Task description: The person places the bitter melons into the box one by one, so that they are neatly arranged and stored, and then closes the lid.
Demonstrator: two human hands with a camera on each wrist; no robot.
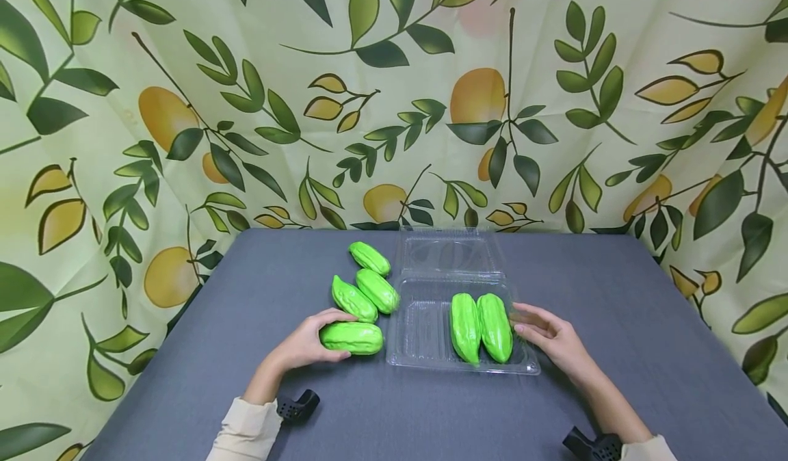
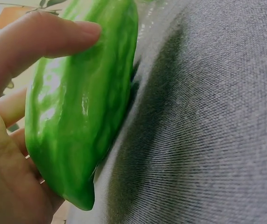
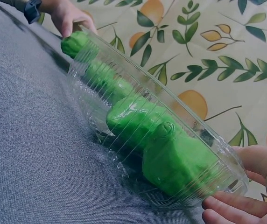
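Note:
My left hand (image 1: 303,343) grips a glossy green bitter gourd (image 1: 353,338) at the left of the clear plastic box (image 1: 414,360), thumb on one side and fingers on the other. In the left wrist view the gourd (image 2: 84,107) lies close to the tabletop, its pointed end downward. My right hand (image 1: 559,343) holds the box's right side wall, with fingers and thumb around the edge in the right wrist view. Two gourds (image 1: 495,327) lie side by side in the right half of the box, lengthwise to me. Just beyond my left hand several loose gourds (image 1: 377,291) lie on the table.
The box's clear lid (image 1: 451,253) lies folded back toward the rear of the grey table (image 1: 295,269). A leaf-and-fruit patterned cloth (image 1: 394,126) hangs behind the table. Each wrist wears a black device (image 1: 298,406).

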